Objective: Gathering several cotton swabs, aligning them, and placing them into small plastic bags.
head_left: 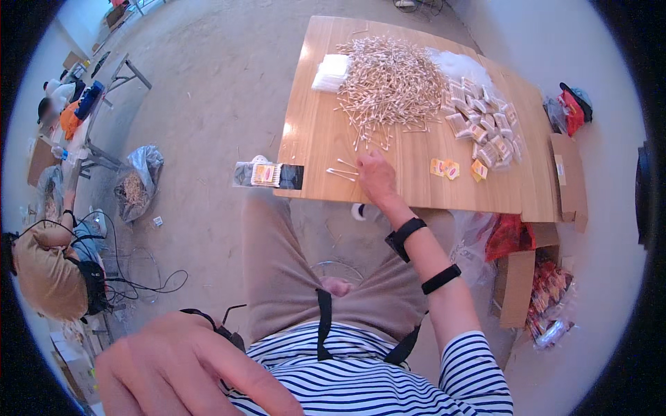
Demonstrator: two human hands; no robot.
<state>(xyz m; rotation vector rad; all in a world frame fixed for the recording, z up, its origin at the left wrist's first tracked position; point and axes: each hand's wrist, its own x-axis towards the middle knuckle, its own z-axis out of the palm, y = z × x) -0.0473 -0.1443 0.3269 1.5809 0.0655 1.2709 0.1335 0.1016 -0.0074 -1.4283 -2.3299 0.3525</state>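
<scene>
My right hand (377, 177) rests over the near part of the wooden table (305, 132), its fingers curled together; whatever they grip is hidden. Just left of it lie a few loose cotton swabs (341, 172). Beyond the hand spreads a big heap of cotton swabs (392, 83). Close to the camera at the lower left, my left hand (180, 364) is raised, back side up. Its fingers look spread and partly leave the picture. A pack of cotton swabs (266, 175) lies in clear and dark wrap at the table's near left corner.
Filled swab packs (485, 125) are piled at the table's right, with yellow cards (445, 168) nearer. White sheets or bags (331, 73) lie left of the heap. Cardboard boxes (517, 288) stand below right. Another person (52, 270) works at the left, near a plastic bag of swabs (135, 187).
</scene>
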